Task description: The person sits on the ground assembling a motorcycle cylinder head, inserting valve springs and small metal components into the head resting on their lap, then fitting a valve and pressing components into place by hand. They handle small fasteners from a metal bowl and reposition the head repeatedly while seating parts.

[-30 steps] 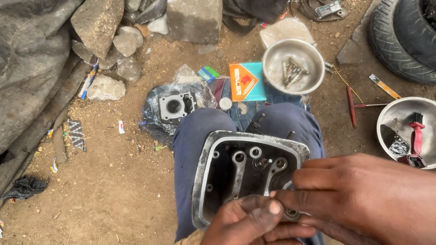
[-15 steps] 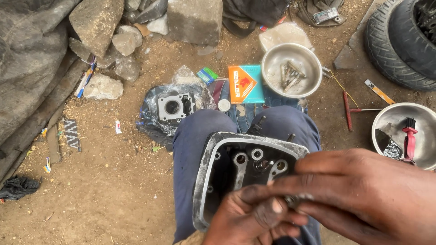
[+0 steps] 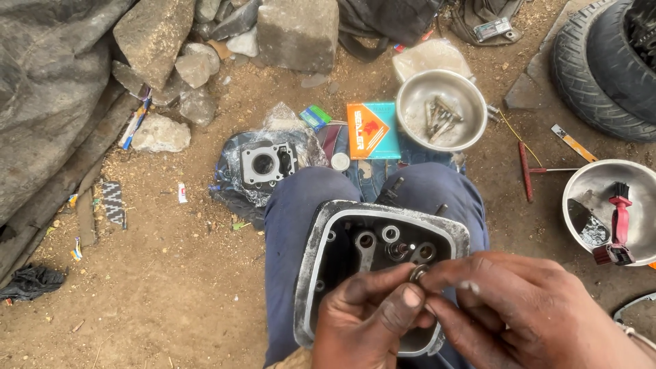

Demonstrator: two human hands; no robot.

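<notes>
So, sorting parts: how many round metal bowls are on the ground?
2: one round metal bowl holding bolts beyond the knees, another metal bowl with a red brush at right, partly cut off.

Two metal bowls [image 3: 442, 109] [image 3: 601, 205], two tyres [image 3: 601, 68], one cylinder head [image 3: 369, 266].

grey, grime-darkened engine cover [image 3: 321, 273] on dark blue trousers [image 3: 294, 205]. beyond the cover: an orange-and-teal box [image 3: 372, 130], a small green-and-blue box [image 3: 316, 116], a silver metal bowl [image 3: 410, 113]. right of it, a red-handled t-wrench [image 3: 525, 171] on brown dirt [image 3: 171, 294].
</notes>
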